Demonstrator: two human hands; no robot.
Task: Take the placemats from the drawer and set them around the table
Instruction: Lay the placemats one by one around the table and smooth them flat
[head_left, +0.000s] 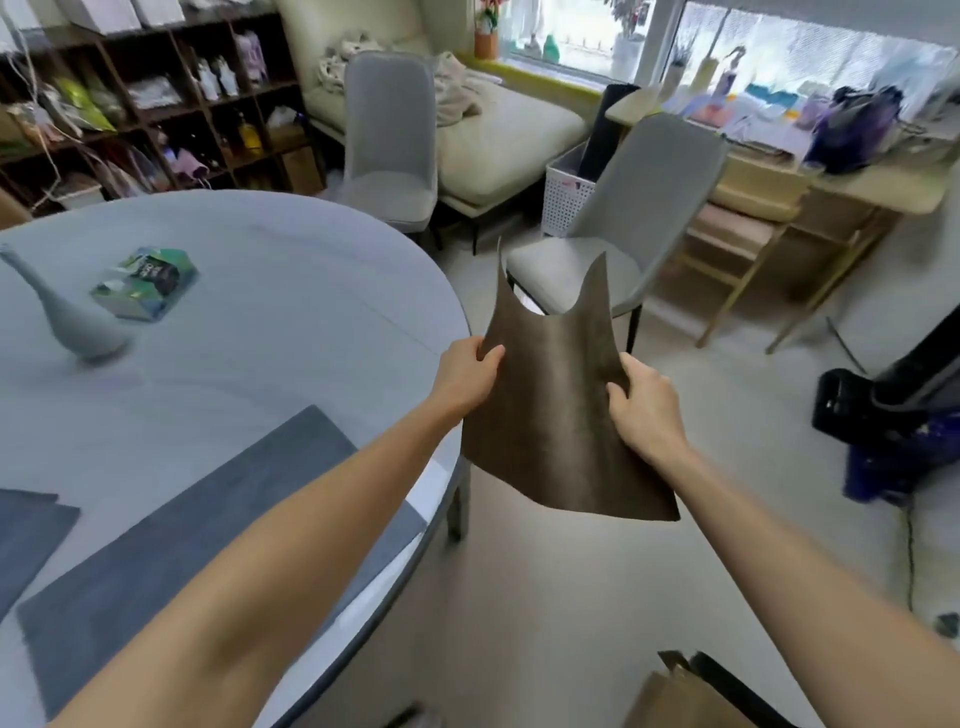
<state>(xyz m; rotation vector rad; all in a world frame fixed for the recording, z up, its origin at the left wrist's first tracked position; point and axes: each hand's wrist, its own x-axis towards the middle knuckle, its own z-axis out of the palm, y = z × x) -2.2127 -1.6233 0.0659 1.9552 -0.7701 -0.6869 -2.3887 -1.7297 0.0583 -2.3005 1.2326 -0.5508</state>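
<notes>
I hold a brown placemat (556, 405) in the air just off the right edge of the round grey table (291, 312). My left hand (465, 376) grips its left edge and my right hand (647, 408) grips its right edge. The mat sags in the middle and its far corners curl upward. A dark grey placemat (171, 551) lies flat on the table near its front edge, partly under my left forearm. The corner of another dark grey placemat (26, 535) shows at the far left.
A grey vase (67, 317) and a green packet (145, 283) stand on the table. Two grey chairs (631, 208) (389, 140) stand beyond it. A sofa, shelves and a cluttered desk line the back. Dark bags (893, 431) sit on the floor at right; a brown paper bag (691, 696) lies bottom right.
</notes>
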